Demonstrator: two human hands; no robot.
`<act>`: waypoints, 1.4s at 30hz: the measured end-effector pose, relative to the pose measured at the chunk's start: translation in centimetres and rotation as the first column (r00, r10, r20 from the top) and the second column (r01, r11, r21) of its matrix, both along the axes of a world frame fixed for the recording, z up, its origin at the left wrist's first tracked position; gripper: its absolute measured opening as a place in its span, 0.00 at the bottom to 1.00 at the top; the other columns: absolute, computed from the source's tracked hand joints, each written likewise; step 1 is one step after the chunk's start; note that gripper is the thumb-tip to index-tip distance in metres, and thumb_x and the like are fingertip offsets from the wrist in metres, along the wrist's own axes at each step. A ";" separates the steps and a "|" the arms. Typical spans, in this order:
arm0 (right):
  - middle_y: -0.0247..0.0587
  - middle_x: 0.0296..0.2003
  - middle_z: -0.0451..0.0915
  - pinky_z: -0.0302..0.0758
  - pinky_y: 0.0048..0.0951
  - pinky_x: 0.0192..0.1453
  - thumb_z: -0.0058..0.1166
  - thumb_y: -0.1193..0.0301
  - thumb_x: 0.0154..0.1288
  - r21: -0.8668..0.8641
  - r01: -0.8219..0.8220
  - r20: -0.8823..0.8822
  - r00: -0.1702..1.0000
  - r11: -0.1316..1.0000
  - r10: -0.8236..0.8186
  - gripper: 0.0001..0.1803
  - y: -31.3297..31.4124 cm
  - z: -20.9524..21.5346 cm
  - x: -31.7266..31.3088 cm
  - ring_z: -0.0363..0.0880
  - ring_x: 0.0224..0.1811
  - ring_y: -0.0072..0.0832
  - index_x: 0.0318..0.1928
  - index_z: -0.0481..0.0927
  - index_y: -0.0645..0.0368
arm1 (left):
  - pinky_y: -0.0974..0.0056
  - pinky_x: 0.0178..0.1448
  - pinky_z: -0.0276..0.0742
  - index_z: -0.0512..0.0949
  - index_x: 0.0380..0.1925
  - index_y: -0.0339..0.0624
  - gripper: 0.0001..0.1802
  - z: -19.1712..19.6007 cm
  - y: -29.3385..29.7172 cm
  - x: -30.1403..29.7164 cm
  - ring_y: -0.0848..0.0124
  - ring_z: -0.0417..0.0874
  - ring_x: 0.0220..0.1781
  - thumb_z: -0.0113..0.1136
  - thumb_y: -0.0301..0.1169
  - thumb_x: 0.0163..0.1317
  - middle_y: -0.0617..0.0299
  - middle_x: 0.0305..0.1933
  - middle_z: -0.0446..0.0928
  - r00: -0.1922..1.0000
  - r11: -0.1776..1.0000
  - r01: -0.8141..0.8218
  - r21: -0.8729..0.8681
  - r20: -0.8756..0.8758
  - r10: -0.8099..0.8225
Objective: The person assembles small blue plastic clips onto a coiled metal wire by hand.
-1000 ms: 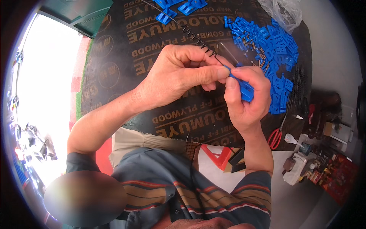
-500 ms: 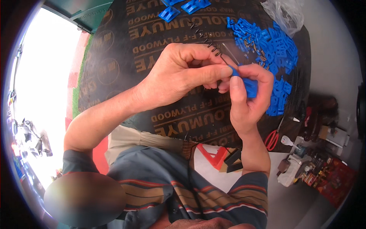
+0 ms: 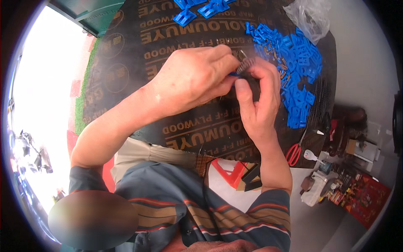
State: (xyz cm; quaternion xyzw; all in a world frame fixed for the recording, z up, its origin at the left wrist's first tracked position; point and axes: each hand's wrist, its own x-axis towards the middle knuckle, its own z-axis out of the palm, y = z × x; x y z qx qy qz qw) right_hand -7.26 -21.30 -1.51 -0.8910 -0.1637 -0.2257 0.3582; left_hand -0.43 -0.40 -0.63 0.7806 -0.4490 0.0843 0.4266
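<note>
My hands meet over the dark printed board. My left hand (image 3: 197,73) is closed, its fingertips pinching a small blue plastic piece (image 3: 234,74) that shows only as a sliver. A thin coiled wire (image 3: 245,65) with a metal loop is bunched between the hands, smeared by motion. Close against it is my right hand (image 3: 260,94), with the thumb near the blue piece and the other fingers curled. Blur at its index finger hides what it grips. Beyond the right hand lies a heap of blue plastic parts (image 3: 300,59) with small metal pins (image 3: 283,66) among them.
Several blue clip-like pieces (image 3: 184,17) lie at the board's far edge. A clear plastic bag (image 3: 312,19) rests at the far right. Red-handled scissors (image 3: 293,154) lie near the right edge, beside a white-headed tool (image 3: 310,155). A red frame (image 3: 230,173) stands below the near edge.
The coiled wire, stretched out toward the far left before, is now bunched between my hands. My right hand has moved left; my left hand has turned, its back now upward. The blue piece is more hidden.
</note>
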 end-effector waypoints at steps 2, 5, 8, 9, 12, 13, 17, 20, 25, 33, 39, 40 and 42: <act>0.46 0.52 0.81 0.73 0.43 0.61 0.67 0.65 0.70 -0.041 -0.020 0.036 0.999 0.999 0.021 0.16 0.2 0.3 0.0 0.78 0.54 0.44 0.51 0.81 0.59 | 0.53 0.43 0.82 0.80 0.44 0.38 0.18 -0.1 -0.1 -0.4 0.50 0.84 0.42 0.73 0.29 0.54 0.52 0.44 0.80 0.995 0.989 0.002 0.146 0.096 -0.016; 0.43 0.46 0.83 0.76 0.41 0.55 0.73 0.73 0.62 -0.024 -0.002 0.045 0.999 1.000 0.003 0.16 0.5 0.0 0.1 0.81 0.49 0.43 0.48 0.82 0.59 | 0.53 0.43 0.80 0.78 0.42 0.37 0.18 -1.0 -0.3 -0.3 0.52 0.83 0.41 0.73 0.30 0.52 0.54 0.39 0.76 0.993 0.995 0.016 0.099 0.114 -0.028; 0.41 0.42 0.84 0.77 0.39 0.50 0.74 0.78 0.58 -0.055 0.034 0.038 0.999 0.998 -0.032 0.16 0.0 -0.1 0.2 0.82 0.44 0.42 0.44 0.81 0.58 | 0.54 0.47 0.80 0.78 0.41 0.37 0.16 -1.6 -0.6 -0.2 0.52 0.82 0.44 0.72 0.29 0.54 0.54 0.41 0.77 0.998 0.996 0.022 0.082 0.063 -0.027; 0.41 0.40 0.84 0.78 0.38 0.47 0.74 0.79 0.58 -0.052 0.056 0.042 0.998 0.997 -0.053 0.14 0.2 0.0 0.3 0.82 0.42 0.41 0.41 0.81 0.59 | 0.54 0.50 0.80 0.79 0.41 0.37 0.16 -1.9 -0.6 0.0 0.52 0.81 0.46 0.71 0.29 0.54 0.54 0.42 0.78 0.998 0.998 0.021 0.052 0.052 -0.024; 0.42 0.39 0.84 0.78 0.36 0.45 0.74 0.79 0.59 -0.061 0.074 0.021 0.997 0.995 -0.072 0.12 0.2 0.5 0.1 0.83 0.40 0.39 0.38 0.81 0.61 | 0.53 0.55 0.79 0.81 0.42 0.37 0.15 -2.5 -1.1 0.2 0.51 0.79 0.50 0.71 0.28 0.54 0.54 0.45 0.79 1.000 0.994 0.016 -0.111 0.020 -0.014; 0.41 0.36 0.83 0.78 0.33 0.42 0.73 0.79 0.62 -0.042 0.081 0.022 0.997 0.996 -0.080 0.11 0.5 0.6 0.2 0.82 0.37 0.35 0.36 0.80 0.63 | 0.52 0.63 0.76 0.83 0.43 0.39 0.15 -2.9 -1.1 0.2 0.52 0.78 0.56 0.72 0.30 0.55 0.55 0.48 0.79 0.999 0.998 -0.005 -0.057 -0.055 0.002; 0.39 0.34 0.82 0.77 0.26 0.42 0.72 0.79 0.66 0.090 0.184 -0.163 0.972 0.979 -0.167 0.10 0.2 0.2 -0.1 0.80 0.36 0.26 0.37 0.79 0.64 | 0.51 0.71 0.71 0.84 0.42 0.42 0.12 -4.3 -1.1 0.1 0.57 0.75 0.65 0.72 0.33 0.61 0.58 0.57 0.78 0.998 1.000 -0.010 -0.010 -0.056 0.010; 0.38 0.37 0.83 0.78 0.25 0.43 0.71 0.78 0.68 0.269 0.129 -0.097 0.990 0.954 -0.107 0.10 -0.4 -1.1 0.0 0.80 0.38 0.22 0.38 0.79 0.65 | 0.51 0.70 0.72 0.83 0.42 0.41 0.12 -4.2 -1.3 -0.1 0.56 0.76 0.64 0.71 0.32 0.61 0.58 0.55 0.79 0.995 0.999 -0.009 -0.039 -0.103 0.005; 0.39 0.44 0.84 0.82 0.26 0.46 0.64 0.78 0.74 0.621 0.194 -0.216 0.974 0.759 -0.072 0.06 0.6 0.2 -0.5 0.80 0.42 0.20 0.46 0.80 0.65 | 0.55 0.57 0.78 0.81 0.43 0.38 0.11 -3.3 -1.3 -0.4 0.56 0.82 0.51 0.69 0.31 0.65 0.56 0.46 0.81 0.952 0.982 0.027 -0.188 -0.295 -0.083; 0.39 0.41 0.85 0.83 0.26 0.45 0.63 0.73 0.76 0.587 0.175 -0.283 0.959 0.790 -0.002 0.08 -0.4 0.5 -0.4 0.82 0.38 0.20 0.47 0.81 0.65 | 0.66 0.41 0.78 0.80 0.46 0.37 0.09 -2.4 -1.2 -1.0 0.74 0.81 0.35 0.66 0.30 0.72 0.62 0.36 0.81 0.731 0.958 0.039 -0.285 -0.645 -0.222; 0.42 0.41 0.86 0.84 0.27 0.43 0.62 0.74 0.76 0.607 0.170 -0.241 0.970 0.777 -0.024 0.06 0.3 0.3 -0.6 0.85 0.37 0.22 0.46 0.81 0.65 | 0.72 0.43 0.80 0.81 0.49 0.36 0.08 -2.8 -1.5 -1.0 0.80 0.81 0.40 0.66 0.26 0.73 0.67 0.42 0.82 0.512 0.882 -0.042 -0.470 -0.768 -0.385; 0.43 0.41 0.86 0.85 0.27 0.42 0.61 0.74 0.77 0.608 0.180 -0.230 0.972 0.773 -0.046 0.06 0.4 0.3 -0.7 0.85 0.36 0.23 0.46 0.80 0.65 | 0.72 0.45 0.81 0.81 0.50 0.36 0.09 -2.8 -1.5 -0.9 0.80 0.82 0.42 0.66 0.26 0.73 0.66 0.44 0.83 0.505 0.875 -0.061 -0.480 -0.771 -0.388; 0.44 0.41 0.86 0.85 0.28 0.42 0.61 0.74 0.77 0.641 0.176 -0.225 0.974 0.747 -0.037 0.06 0.4 0.1 -0.6 0.86 0.36 0.24 0.46 0.80 0.65 | 0.72 0.46 0.83 0.81 0.51 0.36 0.10 -2.7 -1.4 -0.8 0.80 0.83 0.44 0.66 0.26 0.73 0.65 0.46 0.83 0.497 0.868 -0.078 -0.490 -0.774 -0.392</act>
